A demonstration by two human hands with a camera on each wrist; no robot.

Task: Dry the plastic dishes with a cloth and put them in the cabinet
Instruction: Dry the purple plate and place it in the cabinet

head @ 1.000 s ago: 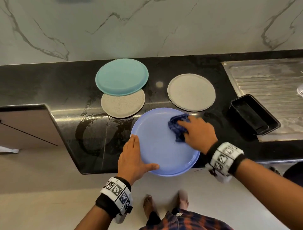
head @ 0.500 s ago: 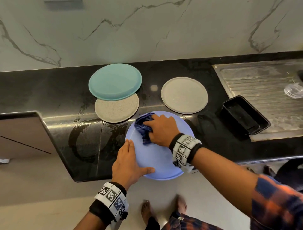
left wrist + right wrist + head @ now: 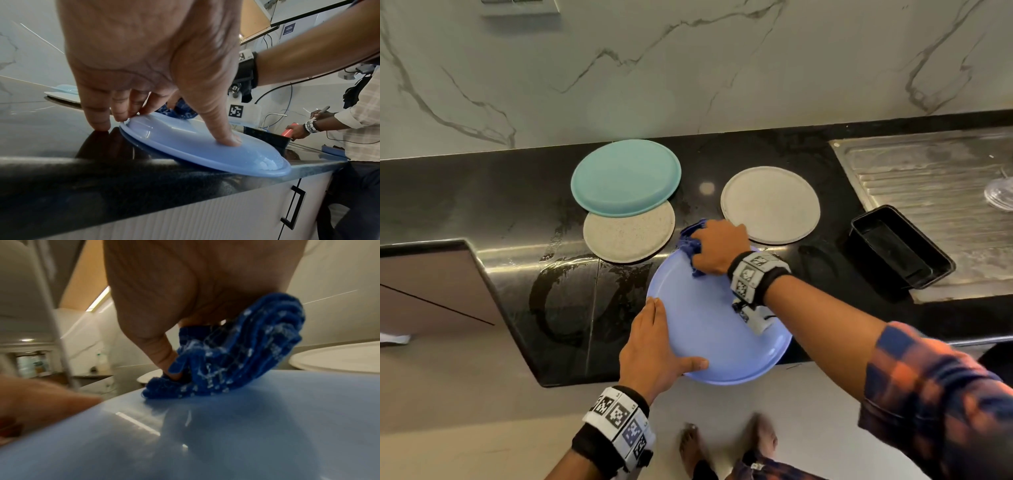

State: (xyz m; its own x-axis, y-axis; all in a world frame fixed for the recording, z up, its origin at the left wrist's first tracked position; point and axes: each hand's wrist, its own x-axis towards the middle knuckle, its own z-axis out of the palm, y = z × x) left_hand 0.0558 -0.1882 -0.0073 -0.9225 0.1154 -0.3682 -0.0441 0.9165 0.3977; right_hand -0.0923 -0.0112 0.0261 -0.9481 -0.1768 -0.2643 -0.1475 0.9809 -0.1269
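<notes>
A light blue plastic plate lies on the black counter and overhangs its front edge. My left hand steadies the plate's left rim: the thumb presses on its top surface and the straight fingers rest along the rim and on the counter. My right hand grips a bunched dark blue cloth and presses it on the plate's far rim. The right wrist view shows the cloth held under the fingers against the plate.
A teal plate overlaps a speckled beige plate at the back left. Another beige plate lies behind my right hand. A black tray sits by the steel drainboard. Another person stands to the right.
My right hand has swept the cloth from the plate's right side across to the left, then up to its far rim. The left hand has kept its place on the rim.
</notes>
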